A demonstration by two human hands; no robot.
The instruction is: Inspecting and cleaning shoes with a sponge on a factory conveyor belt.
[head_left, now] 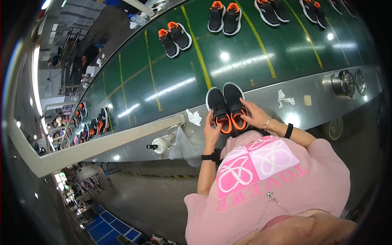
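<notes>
A pair of black sneakers with orange linings and pale soles lies side by side at the metal table edge in front of me, toes pointing away. My left hand (212, 132) grips the collar of the left sneaker (216, 100) from its outer side. On the other side, my right hand (256, 116) has its fingers at the collar and opening of the right sneaker (234, 94). The heels are close against my pink shirt. A crumpled white paper (194, 117) lies to the left of the pair.
Beyond the metal ledge (265, 102), a green conveyor (163, 77) with yellow lines carries several similar pairs. A white container (163, 144) and plastic bag stand left, near a beige metal frame (110, 145). Right are paper scraps (285, 99), a yellowish block (307, 100) and a round metal tin (343, 83).
</notes>
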